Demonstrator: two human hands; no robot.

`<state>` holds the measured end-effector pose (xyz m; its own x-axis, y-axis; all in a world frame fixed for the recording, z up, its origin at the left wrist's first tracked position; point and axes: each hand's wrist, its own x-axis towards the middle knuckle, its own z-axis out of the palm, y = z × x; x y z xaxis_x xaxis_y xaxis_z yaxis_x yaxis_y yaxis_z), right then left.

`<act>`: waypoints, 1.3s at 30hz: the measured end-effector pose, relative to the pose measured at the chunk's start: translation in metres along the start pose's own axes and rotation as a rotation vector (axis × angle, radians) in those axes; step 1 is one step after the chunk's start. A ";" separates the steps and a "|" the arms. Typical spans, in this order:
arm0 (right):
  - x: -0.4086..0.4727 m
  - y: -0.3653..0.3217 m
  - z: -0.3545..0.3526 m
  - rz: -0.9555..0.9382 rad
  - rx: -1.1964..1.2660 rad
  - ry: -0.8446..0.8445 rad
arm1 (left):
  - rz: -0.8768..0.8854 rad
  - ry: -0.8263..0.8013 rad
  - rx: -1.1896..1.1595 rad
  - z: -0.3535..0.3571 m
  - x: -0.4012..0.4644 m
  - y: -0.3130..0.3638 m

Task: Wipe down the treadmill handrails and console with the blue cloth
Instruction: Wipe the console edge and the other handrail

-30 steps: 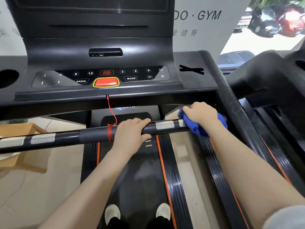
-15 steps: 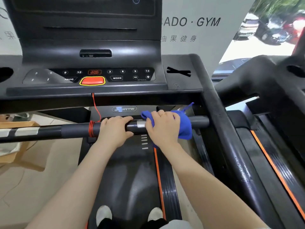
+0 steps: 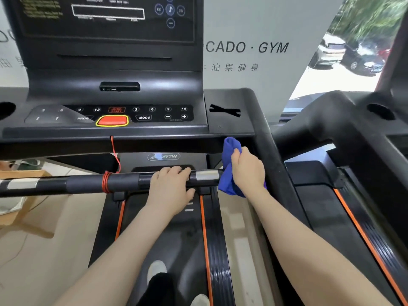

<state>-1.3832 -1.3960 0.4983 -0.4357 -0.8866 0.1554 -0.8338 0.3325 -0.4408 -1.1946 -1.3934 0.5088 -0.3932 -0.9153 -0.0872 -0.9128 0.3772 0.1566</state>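
Mid-wipe on front crossbar handrail (image 3: 92, 183). Right hand (image 3: 248, 171) clamped on blue cloth (image 3: 228, 168) at bar's right end, near side rail (image 3: 271, 151). Left hand (image 3: 171, 186) wrapped round bar. Next, likely: sweep cloth along bar or onto console (image 3: 110, 117); left hand must shift.

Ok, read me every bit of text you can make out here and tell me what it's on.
"CADO · GYM": white wall panel, start cut off.
"油果健身": same panel, beneath.
"MODE", "PROG", "SPEED": console keypad.
"9 12", "3 6 9 12", "−", "+": keypad.
"STOP START": blurred, likely, on the red-lettered key.
"...RTW": motor cover badge, partly glared.
Display screen text: unreadable.
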 end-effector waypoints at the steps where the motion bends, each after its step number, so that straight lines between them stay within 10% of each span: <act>1: 0.008 -0.005 -0.004 0.174 0.248 -0.004 | 0.002 -0.025 -0.015 -0.004 0.003 -0.001; 4: 0.034 -0.013 -0.018 0.539 0.947 0.058 | -0.003 -0.098 -0.026 -0.018 0.011 -0.004; 8: 0.030 -0.022 -0.051 0.431 1.189 0.294 | -0.064 -0.086 -0.160 -0.027 0.031 -0.006; 13: 0.024 -0.043 -0.065 0.060 0.845 0.352 | 0.054 0.147 -0.194 -0.039 0.068 -0.003; 18: 0.048 -0.041 0.000 -0.344 0.202 -0.127 | 0.270 0.142 0.020 -0.053 0.112 -0.012; 39: 0.171 -0.055 0.036 -0.182 -0.238 -0.147 | 0.283 -0.090 0.127 -0.067 0.159 -0.019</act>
<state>-1.3995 -1.5770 0.5171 -0.2337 -0.9693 0.0761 -0.9566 0.2152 -0.1962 -1.2329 -1.5557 0.5579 -0.6361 -0.7578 -0.1451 -0.7703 0.6345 0.0637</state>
